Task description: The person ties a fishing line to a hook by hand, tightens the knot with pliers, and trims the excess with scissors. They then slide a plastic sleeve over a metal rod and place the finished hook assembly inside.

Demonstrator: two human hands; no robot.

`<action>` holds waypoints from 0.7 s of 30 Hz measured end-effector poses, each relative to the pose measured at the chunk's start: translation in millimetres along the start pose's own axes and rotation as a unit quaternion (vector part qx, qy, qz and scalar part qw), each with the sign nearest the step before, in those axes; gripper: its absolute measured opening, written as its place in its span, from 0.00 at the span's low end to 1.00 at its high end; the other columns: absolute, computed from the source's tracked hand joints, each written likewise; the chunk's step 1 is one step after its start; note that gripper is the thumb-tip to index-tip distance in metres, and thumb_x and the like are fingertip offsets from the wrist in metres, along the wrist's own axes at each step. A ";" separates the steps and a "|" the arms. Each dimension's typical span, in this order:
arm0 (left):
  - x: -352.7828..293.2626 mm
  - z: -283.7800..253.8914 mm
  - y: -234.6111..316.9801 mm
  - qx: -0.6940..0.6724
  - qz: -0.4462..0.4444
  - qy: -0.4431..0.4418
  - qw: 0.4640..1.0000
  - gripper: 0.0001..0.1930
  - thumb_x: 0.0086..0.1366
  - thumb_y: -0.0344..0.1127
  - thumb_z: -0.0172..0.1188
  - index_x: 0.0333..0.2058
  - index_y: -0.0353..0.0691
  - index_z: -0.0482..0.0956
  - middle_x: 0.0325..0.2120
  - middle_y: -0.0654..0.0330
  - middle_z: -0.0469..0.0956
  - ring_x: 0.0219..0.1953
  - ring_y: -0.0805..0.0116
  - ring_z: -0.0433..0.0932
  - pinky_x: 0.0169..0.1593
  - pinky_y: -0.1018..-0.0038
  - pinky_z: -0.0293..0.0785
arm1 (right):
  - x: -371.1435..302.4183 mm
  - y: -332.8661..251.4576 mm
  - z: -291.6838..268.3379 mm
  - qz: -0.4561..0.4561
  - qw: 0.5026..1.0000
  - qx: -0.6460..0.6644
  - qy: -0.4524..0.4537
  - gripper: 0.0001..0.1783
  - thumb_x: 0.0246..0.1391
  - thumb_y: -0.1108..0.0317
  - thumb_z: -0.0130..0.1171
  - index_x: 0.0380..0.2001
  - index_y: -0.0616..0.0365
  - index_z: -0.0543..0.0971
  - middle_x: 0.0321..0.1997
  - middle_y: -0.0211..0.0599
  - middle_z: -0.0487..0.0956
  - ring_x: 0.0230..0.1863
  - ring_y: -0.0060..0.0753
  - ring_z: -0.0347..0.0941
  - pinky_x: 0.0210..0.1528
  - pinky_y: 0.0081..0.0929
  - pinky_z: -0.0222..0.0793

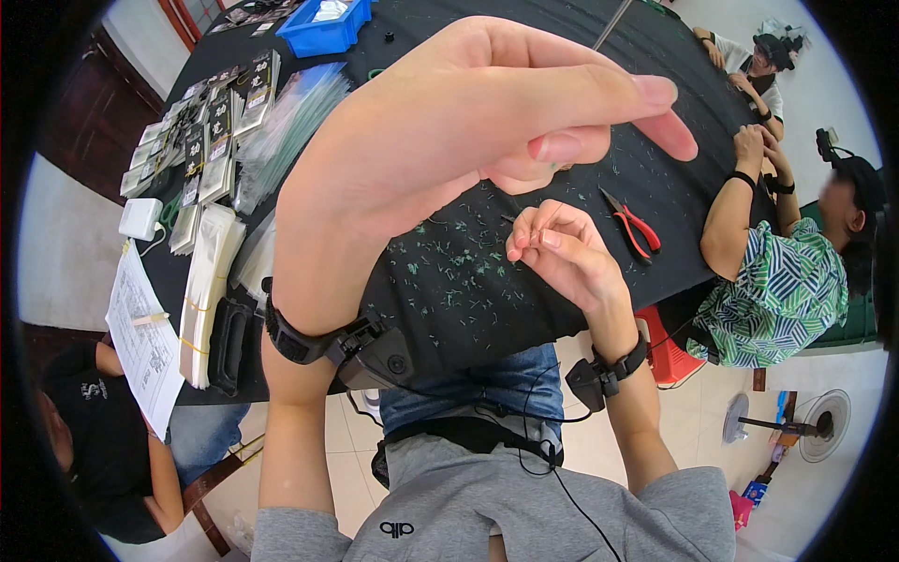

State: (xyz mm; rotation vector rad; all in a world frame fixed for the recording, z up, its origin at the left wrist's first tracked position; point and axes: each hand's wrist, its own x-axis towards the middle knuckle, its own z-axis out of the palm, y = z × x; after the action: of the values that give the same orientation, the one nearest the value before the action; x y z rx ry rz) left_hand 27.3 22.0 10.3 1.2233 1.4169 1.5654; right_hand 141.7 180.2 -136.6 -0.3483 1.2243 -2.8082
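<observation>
My left hand is raised close to the camera, fingers curled with thumb and forefinger extended to the right; whether it pinches anything is hidden. My right hand sits lower over the black table, its fingertips pinched on a thin wire or thread that rises toward the left hand. Small green scraps lie scattered on the cloth under both hands. Black wrist devices are strapped to both my forearms.
Red-handled pliers lie right of my right hand. Stacks of clear bags and packaged cards fill the table's left; a blue bin stands at the back. A person in a green patterned shirt sits at right, others beyond and at lower left.
</observation>
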 end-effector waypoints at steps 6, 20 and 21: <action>-1.9 -0.4 1.6 0.021 -0.003 0.017 1.000 0.20 0.72 0.41 0.44 0.43 0.28 0.78 0.06 0.77 0.58 0.09 0.91 0.52 0.14 0.87 0.47 | -3.3 -4.6 0.5 0.002 0.999 -0.022 0.044 0.03 0.54 0.73 0.59 0.30 0.61 0.78 0.36 0.45 0.79 0.38 0.36 0.77 0.43 0.30 0.73; -4.2 -9.0 -0.5 0.012 0.022 0.039 0.999 0.19 0.72 0.39 0.43 0.43 0.27 0.77 0.08 0.77 0.58 0.09 0.92 0.53 0.14 0.88 0.47 | -1.3 -1.2 -1.3 -0.028 0.997 0.033 0.068 0.06 0.53 0.76 0.59 0.35 0.58 0.75 0.35 0.42 0.80 0.36 0.32 0.77 0.42 0.27 0.74; -4.3 -10.0 -0.4 0.012 0.026 0.034 0.999 0.19 0.72 0.39 0.43 0.43 0.27 0.77 0.08 0.76 0.58 0.09 0.92 0.53 0.14 0.88 0.47 | -0.7 -1.1 -0.1 -0.029 0.997 0.032 0.068 0.06 0.53 0.76 0.59 0.35 0.58 0.75 0.35 0.42 0.80 0.36 0.32 0.77 0.42 0.27 0.74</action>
State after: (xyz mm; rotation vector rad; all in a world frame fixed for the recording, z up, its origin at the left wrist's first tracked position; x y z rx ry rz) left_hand 19.3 14.7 9.5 1.2411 1.4610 1.6444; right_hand 142.5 181.2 -135.9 -0.1952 1.1613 -2.9565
